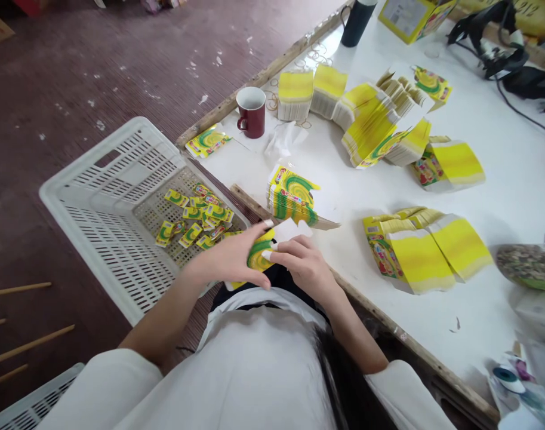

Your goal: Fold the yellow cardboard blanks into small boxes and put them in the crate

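A small yellow carton (259, 255) with a green swirl print and pale end flaps is between my two hands, just off the table edge above my lap. My left hand (230, 257) grips it from the left, thumb below and fingers above. With bent fingers, my right hand (305, 263) holds its right side near the white flaps; the fingertips partly hide the carton. On the table just beyond stands a stack of flat cartons (292, 194) with the same print. To the left, several folded cartons (205, 215) lie inside a white plastic basket (88, 233).
Bundles of flat yellow cartons (428, 251) cover parts of the white table (514, 197). A maroon mug (253, 116), a dark mug (357, 27) and crumpled white plastic (283, 140) stand or lie near its wooden edge. Black straps with a cable (500, 60) rest at the far right.
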A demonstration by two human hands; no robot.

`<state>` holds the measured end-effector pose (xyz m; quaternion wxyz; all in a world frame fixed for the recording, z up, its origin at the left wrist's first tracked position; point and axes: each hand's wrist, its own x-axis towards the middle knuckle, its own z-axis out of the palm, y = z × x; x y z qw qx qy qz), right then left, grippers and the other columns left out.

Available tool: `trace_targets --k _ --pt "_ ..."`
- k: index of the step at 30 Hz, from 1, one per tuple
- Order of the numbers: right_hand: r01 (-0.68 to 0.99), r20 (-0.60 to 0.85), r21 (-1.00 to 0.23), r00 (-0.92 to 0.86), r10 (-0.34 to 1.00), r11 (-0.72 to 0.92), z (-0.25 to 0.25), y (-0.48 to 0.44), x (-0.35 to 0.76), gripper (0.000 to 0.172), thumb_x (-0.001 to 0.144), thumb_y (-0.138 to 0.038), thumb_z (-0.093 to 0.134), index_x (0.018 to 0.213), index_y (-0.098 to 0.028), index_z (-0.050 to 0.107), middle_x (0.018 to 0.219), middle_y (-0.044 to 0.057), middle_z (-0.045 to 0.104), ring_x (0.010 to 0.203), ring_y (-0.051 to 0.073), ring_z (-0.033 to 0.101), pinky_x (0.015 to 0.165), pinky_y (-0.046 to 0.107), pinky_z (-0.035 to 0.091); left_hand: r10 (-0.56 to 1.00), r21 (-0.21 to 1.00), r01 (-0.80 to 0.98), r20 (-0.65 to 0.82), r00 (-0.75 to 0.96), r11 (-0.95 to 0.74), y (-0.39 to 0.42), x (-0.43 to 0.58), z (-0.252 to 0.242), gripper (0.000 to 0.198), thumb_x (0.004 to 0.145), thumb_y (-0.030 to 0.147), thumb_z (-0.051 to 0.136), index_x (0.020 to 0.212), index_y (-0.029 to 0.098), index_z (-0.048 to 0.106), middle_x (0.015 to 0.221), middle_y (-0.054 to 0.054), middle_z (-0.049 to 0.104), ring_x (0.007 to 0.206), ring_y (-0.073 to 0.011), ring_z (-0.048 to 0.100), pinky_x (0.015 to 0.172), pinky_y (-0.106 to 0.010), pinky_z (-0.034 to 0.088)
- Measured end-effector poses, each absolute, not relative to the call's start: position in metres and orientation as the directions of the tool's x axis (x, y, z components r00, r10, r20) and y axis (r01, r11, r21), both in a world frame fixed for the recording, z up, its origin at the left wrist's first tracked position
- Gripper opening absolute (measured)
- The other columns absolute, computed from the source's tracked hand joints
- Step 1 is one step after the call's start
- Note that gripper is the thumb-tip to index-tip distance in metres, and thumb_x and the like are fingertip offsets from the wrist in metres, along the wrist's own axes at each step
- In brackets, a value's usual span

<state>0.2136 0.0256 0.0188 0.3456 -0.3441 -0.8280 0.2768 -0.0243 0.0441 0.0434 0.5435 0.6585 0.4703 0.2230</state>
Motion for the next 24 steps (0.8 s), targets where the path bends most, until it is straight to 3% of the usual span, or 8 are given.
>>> trace_targets --k 2,5,9,12,15,20,22,24 --pt "0.433 0.435 -0.695 -0.382 0.815 0.574 0.011 0.020 0.209 0.030 0.104 -0.020 0.050 0.108 -0.034 0.076 0.102 0.005 0.075 0.088 0.022 0.063 0.082 0.040 0.057 0.883 0.847 0.532 -0.259 0.393 0.011 0.035 -0.007 0.041 0.090 0.059 0.047 0.092 0.136 0.023 0.054 0.126 -0.012 0.072 0.111 -0.0358 0.072 0.091 -0.046 0.059" --pt "0.471 0.418 -0.795 -0.032 0.908 0.383 -0.002 0.005 0.198 0.022 0.100 -0.024 0.055 0.114 -0.033 0.071 0.112 0.008 0.070 0.101 0.026 0.067 0.090 0.046 0.058 0.969 0.819 0.574 -0.158 0.188 0.022 0.021 0.017 0.032 0.078 0.069 0.035 0.084 0.137 0.023 0.048 0.119 -0.009 0.072 0.105 -0.0305 0.073 0.090 -0.043 0.059" --pt "0.105 0.154 -0.985 0.219 0.963 0.134 -0.007 -0.011 0.181 0.039 0.094 -0.039 0.067 0.129 -0.030 0.052 0.130 0.014 0.062 0.120 0.030 0.065 0.097 0.051 0.057 0.999 0.853 0.521 0.003 0.036 -0.021 0.010 0.028 0.020 0.082 0.070 0.029 0.083 0.141 0.024 0.042 0.123 -0.008 0.069 0.109 -0.0261 0.070 0.092 -0.036 0.057" --pt "-0.176 -0.037 -0.984 0.219 0.975 0.002 0.000 -0.005 0.181 0.042 0.093 -0.048 0.067 0.125 -0.030 0.046 0.128 0.011 0.063 0.110 0.024 0.069 0.095 0.046 0.058 0.997 0.829 0.553 0.073 0.040 -0.083 0.008 0.026 0.016 0.083 0.073 0.030 0.082 0.144 0.025 0.039 0.125 -0.009 0.067 0.112 -0.0266 0.069 0.094 -0.038 0.057" --pt "-0.245 -0.116 -0.967 0.184 0.976 -0.069 0.005 0.009 0.190 0.040 0.090 -0.059 0.066 0.112 -0.027 0.054 0.111 0.007 0.069 0.097 0.022 0.071 0.089 0.041 0.061 0.966 0.777 0.576 0.181 0.183 -0.255 0.006 0.022 0.015 0.076 0.077 0.031 0.078 0.144 0.025 0.041 0.123 -0.010 0.067 0.112 -0.0284 0.068 0.096 -0.043 0.056" --pt "-0.314 -0.356 -0.863 -0.177 0.917 -0.396 0.003 0.017 0.189 0.049 0.093 -0.068 0.055 0.100 -0.022 0.069 0.083 0.007 0.076 0.087 0.029 0.074 0.077 0.043 0.064 0.875 0.709 0.514 0.366 0.317 -0.483 0.001 0.024 0.011 0.073 0.079 0.033 0.076 0.143 0.025 0.040 0.117 -0.010 0.067 0.108 -0.0291 0.069 0.093 -0.043 0.056" --pt "-0.312 -0.367 -0.835 -0.297 0.881 -0.453 0.000 0.013 0.181 0.060 0.095 -0.073 0.044 0.101 -0.021 0.072 0.081 0.008 0.077 0.087 0.029 0.075 0.077 0.044 0.065 0.880 0.718 0.508 0.383 0.282 -0.475 -0.001 0.027 0.011 0.076 0.080 0.033 0.075 0.146 0.025 0.037 0.118 -0.011 0.066 0.109 -0.0290 0.068 0.093 -0.042 0.056" --pt "-0.266 -0.270 -0.900 -0.280 0.921 -0.345 -0.004 0.007 0.173 0.073 0.098 -0.077 0.027 0.112 -0.022 0.073 0.088 0.010 0.078 0.092 0.029 0.076 0.082 0.045 0.065 0.907 0.745 0.517 0.342 0.245 -0.420 -0.001 0.030 0.012 0.079 0.082 0.034 0.075 0.149 0.024 0.034 0.122 -0.013 0.064 0.114 -0.0303 0.067 0.096 -0.043 0.056"
